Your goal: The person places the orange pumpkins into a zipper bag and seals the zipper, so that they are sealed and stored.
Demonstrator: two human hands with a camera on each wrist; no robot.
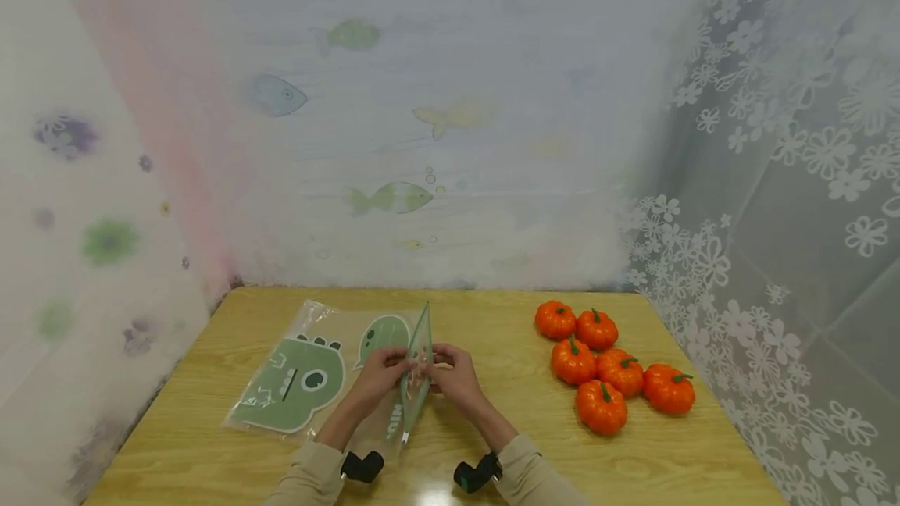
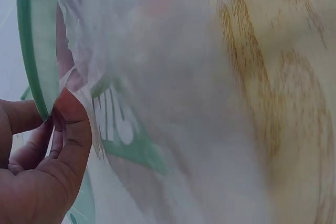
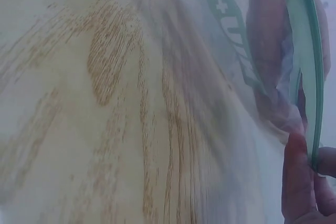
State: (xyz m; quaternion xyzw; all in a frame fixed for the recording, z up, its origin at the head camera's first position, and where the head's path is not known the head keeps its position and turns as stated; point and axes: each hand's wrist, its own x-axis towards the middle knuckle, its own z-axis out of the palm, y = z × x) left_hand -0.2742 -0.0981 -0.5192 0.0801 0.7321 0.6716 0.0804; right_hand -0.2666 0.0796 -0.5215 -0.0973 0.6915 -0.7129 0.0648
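Note:
Both hands hold the green-edged mouth of a clear zip bag [image 1: 424, 332] above the middle of the table, its two rims parted in a narrow gap. My left hand [image 1: 382, 373] pinches the left rim between thumb and fingers; in the left wrist view the green zip strip [image 2: 37, 51] runs into that pinch. Opposite it, my right hand [image 1: 455, 377] pinches the other rim, with the zip strip [image 3: 313, 77] between thumb and fingers in the right wrist view. A white slider [image 1: 405, 436] sits at the near end of the zip. Green print shows on the bag's clear side.
Left of the hands lies clear plastic with a large green one-eyed cartoon print [image 1: 295, 385]. Several orange pumpkins [image 1: 602, 407] with green stems are grouped on the right of the wooden table [image 1: 506, 443]. A curtain with painted fish [image 1: 394, 197] hangs behind.

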